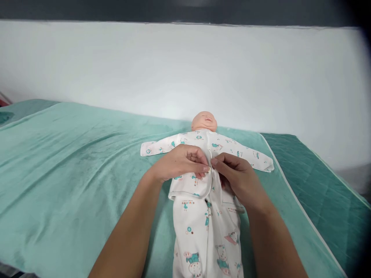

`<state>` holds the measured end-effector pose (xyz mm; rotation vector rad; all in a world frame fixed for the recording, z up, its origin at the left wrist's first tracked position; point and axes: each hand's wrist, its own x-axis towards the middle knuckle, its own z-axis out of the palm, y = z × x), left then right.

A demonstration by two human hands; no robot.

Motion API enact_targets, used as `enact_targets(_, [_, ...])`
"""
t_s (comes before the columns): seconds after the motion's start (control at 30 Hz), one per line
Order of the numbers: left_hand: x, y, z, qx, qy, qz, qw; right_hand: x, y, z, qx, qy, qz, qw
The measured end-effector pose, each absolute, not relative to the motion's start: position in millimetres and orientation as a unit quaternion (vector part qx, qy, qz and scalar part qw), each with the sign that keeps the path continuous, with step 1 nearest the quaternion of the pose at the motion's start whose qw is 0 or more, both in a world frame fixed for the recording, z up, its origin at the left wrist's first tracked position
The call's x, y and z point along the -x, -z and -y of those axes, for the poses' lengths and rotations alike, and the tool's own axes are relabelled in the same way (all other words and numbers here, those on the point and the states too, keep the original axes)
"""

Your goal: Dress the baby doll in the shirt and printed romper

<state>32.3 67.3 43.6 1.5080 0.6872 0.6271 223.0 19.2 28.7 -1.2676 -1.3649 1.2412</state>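
A baby doll (204,121) lies on its back, its head toward the wall. It wears a white printed jacket (188,189) with the sleeves spread out, and matching printed trousers (191,231). My left hand (188,160) pinches the jacket's front edge at the middle of the chest. Close beside it, my right hand (234,172) pinches the facing edge of the jacket front. The fingertips of both hands nearly meet at the front opening. Below them the jacket's lower fronts part over the trousers.
A light green blanket (72,173) with soft folds lies under the doll. To the right shows a darker green quilted cover (315,185). A white wall (116,69) rises behind the bed, with a dark band (185,11) above it.
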Motion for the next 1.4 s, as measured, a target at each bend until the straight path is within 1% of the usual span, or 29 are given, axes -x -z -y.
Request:
enact_targets(0.2, [-33.2,-40.4,-70.1,-0.630,-0.295,-0.289,0.658,-219.9,-30.6,-18.1,0.508,-0.483,0.573,0.426])
enact_targets(0.5, [-34.3,-41.5,-70.7,-0.630,-0.273,-0.316,0.655,-219.3,-25.3,-22.9,0.475,-0.547,0.509,0.464])
enact_targets(0.77, [-33.7,-46.2,-66.8,-0.666,-0.244,-0.356,0.608,-215.1,-26.6,-21.8,0.493,-0.532,0.489,0.486])
enact_targets(1.13, [-34.6,-49.5,-64.7,-0.688,-0.235,-0.366,0.581,-213.6,-28.4,-19.7,0.509,-0.506,0.515,0.468])
enact_targets(1.4, [-33.4,-46.3,-65.0,-0.706,-0.246,-0.368,0.553,-215.7,-26.4,-20.0,0.509,-0.517,0.518,0.454])
